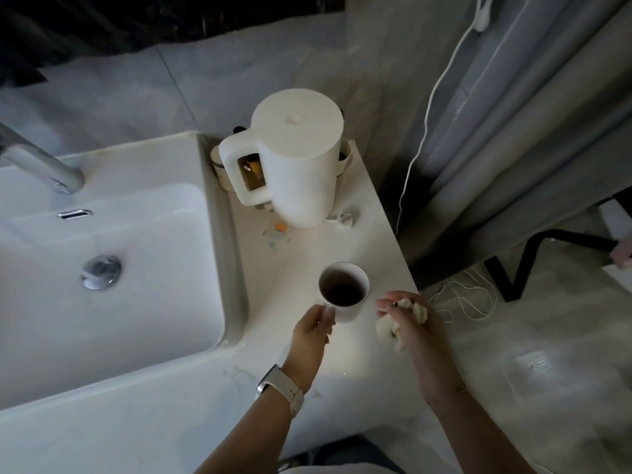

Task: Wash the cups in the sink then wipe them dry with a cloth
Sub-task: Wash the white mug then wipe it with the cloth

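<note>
One cup (343,290) on bench (290,268) | left hand (313,331) fingers pinch its handle | right hand (407,314) fingers clench cloth (419,311) | advice: steady cup, wipe inside thoroughly

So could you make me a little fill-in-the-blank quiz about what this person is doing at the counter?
1. The left hand holds the white ceramic cup by its ____.
2. The right hand grips a crumpled pale ____.
3. The tall white plastic kettle stands on the counter to the ____ of the white rectangular sink.

Missing words: handle; cloth; right
</note>
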{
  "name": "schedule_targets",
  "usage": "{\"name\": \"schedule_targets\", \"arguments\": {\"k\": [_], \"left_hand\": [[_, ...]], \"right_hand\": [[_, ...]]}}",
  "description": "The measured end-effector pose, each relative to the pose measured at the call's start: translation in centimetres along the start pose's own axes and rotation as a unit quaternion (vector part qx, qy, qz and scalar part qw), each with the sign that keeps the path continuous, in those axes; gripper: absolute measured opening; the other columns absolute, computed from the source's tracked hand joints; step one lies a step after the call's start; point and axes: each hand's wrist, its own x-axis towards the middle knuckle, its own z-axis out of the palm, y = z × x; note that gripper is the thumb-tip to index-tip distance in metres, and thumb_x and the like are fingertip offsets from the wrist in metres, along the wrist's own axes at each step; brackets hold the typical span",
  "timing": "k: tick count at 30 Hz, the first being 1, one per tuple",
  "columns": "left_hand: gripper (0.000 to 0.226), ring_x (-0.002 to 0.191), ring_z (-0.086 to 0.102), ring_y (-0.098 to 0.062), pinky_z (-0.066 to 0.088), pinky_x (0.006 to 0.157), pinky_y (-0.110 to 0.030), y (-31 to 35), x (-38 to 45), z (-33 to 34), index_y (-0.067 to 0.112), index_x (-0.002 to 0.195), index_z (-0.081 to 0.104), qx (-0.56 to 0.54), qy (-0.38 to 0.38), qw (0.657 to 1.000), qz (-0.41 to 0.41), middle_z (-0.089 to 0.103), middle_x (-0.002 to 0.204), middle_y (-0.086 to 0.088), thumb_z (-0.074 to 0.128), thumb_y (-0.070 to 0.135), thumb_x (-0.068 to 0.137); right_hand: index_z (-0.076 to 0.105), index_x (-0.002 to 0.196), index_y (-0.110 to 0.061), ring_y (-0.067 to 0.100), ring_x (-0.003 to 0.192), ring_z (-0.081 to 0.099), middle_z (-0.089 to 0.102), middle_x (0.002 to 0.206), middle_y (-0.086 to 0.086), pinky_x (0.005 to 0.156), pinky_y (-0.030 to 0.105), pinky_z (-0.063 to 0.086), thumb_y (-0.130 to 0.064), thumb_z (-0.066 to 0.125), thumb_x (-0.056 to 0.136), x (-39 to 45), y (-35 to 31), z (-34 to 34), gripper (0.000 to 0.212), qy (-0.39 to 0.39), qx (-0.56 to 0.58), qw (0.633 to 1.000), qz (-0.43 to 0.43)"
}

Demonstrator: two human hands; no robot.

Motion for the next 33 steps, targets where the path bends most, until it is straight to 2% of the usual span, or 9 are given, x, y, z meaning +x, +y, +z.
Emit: {"name": "schedule_targets", "arguments": {"k": [3, 5, 11, 15, 21, 25, 27, 30, 33], "left_hand": [[0.03, 0.062, 0.036, -0.007, 0.036, 0.06, -0.014, 1.8, -1.9, -2.7, 0.011, 0.076, 0.047, -0.013, 0.003, 0.999, 0.032, 0.04, 0.068, 0.006, 0.046, 0.024, 0.104], [0.032, 0.062, 0.034, -0.009, 0.033, 0.058, -0.014, 3.1, -3.0, -4.9, 0.012, 0.073, 0.044, -0.018, 0.022, 0.998, 0.054, 0.039, 0.066, 0.006, 0.048, 0.023, 0.103], [0.036, 0.06, 0.03, -0.007, 0.028, 0.053, -0.015, 7.0, -5.5, -14.6, 0.013, 0.069, 0.038, -0.032, 0.073, 0.99, 0.116, 0.033, 0.065, 0.002, 0.052, 0.019, 0.101], [0.037, 0.061, 0.03, -0.009, 0.028, 0.053, -0.017, 7.3, -6.5, -23.0, 0.015, 0.067, 0.038, -0.034, 0.095, 0.984, 0.147, 0.034, 0.065, 0.003, 0.052, 0.02, 0.101], [0.035, 0.058, 0.029, -0.007, 0.024, 0.056, -0.024, 5.5, -6.6, -35.1, 0.014, 0.068, 0.04, -0.054, 0.108, 0.984, 0.128, 0.034, 0.064, 0.003, 0.051, 0.017, 0.101], [0.033, 0.058, 0.027, -0.008, 0.021, 0.059, -0.03, 4.4, -5.5, -41.4, 0.013, 0.07, 0.039, -0.065, 0.12, 0.984, 0.114, 0.03, 0.067, -0.002, 0.052, 0.017, 0.101], [0.033, 0.058, 0.028, -0.007, 0.022, 0.059, -0.029, 4.1, -4.4, -43.7, 0.014, 0.07, 0.041, -0.062, 0.127, 0.984, 0.107, 0.031, 0.067, 0.0, 0.051, 0.019, 0.101], [0.031, 0.062, 0.033, -0.007, 0.028, 0.057, -0.021, 3.7, -2.7, -46.0, 0.015, 0.07, 0.046, -0.074, 0.122, 0.986, 0.092, 0.037, 0.064, 0.006, 0.052, 0.018, 0.101], [0.029, 0.071, 0.039, -0.011, 0.034, 0.068, -0.022, 3.5, -1.1, -47.1, 0.014, 0.072, 0.05, -0.082, 0.085, 0.988, 0.096, 0.043, 0.069, 0.004, 0.053, 0.017, 0.1]], "right_hand": [[0.068, 0.091, -0.019, 0.025, 0.089, 0.067, 0.072, 0.091, 0.006, 0.074, 0.035, 0.05, -0.018, 0.069, 0.087, -0.6, -1.3, 1.4, 0.005, -0.016, 0.014, 1.0, -0.011], [0.068, 0.096, -0.019, 0.021, 0.092, 0.068, 0.072, 0.093, 0.002, 0.08, 0.036, 0.052, -0.02, 0.067, 0.088, -1.2, -2.1, 2.9, 0.008, -0.041, 0.004, 0.999, -0.023], [0.072, 0.094, -0.025, 0.018, 0.092, 0.069, 0.074, 0.091, 0.001, 0.082, 0.038, 0.053, -0.024, 0.072, 0.084, -3.3, -4.2, 10.7, 0.01, -0.08, -0.016, 0.996, -0.04], [0.071, 0.097, -0.027, 0.012, 0.089, 0.068, 0.073, 0.092, -0.003, 0.074, 0.029, 0.049, -0.023, 0.069, 0.086, -5.5, -5.1, 17.8, 0.011, -0.088, -0.018, 0.994, -0.07], [0.069, 0.093, -0.022, 0.017, 0.091, 0.067, 0.071, 0.097, -0.002, 0.066, 0.021, 0.047, -0.014, 0.068, 0.087, -8.9, -5.4, 29.7, 0.01, -0.097, -0.022, 0.99, -0.099], [0.07, 0.087, -0.029, 0.018, 0.099, 0.066, 0.071, 0.099, -0.007, 0.088, 0.035, 0.05, -0.017, 0.069, 0.086, -10.5, -4.9, 36.1, 0.012, -0.099, -0.037, 0.99, -0.089], [0.07, 0.087, -0.028, 0.015, 0.099, 0.066, 0.071, 0.1, -0.006, 0.09, 0.034, 0.049, -0.017, 0.068, 0.087, -10.7, -5.0, 38.6, 0.012, -0.109, -0.046, 0.989, -0.089], [0.07, 0.087, -0.028, 0.014, 0.099, 0.066, 0.071, 0.1, -0.006, 0.089, 0.036, 0.051, -0.017, 0.069, 0.087, -10.1, -5.4, 41.5, 0.01, -0.125, -0.053, 0.987, -0.083], [0.07, 0.09, -0.026, 0.015, 0.097, 0.066, 0.071, 0.1, -0.005, 0.083, 0.034, 0.051, -0.017, 0.069, 0.086, -8.6, -5.9, 43.2, 0.01, -0.126, -0.056, 0.987, -0.08]]}}
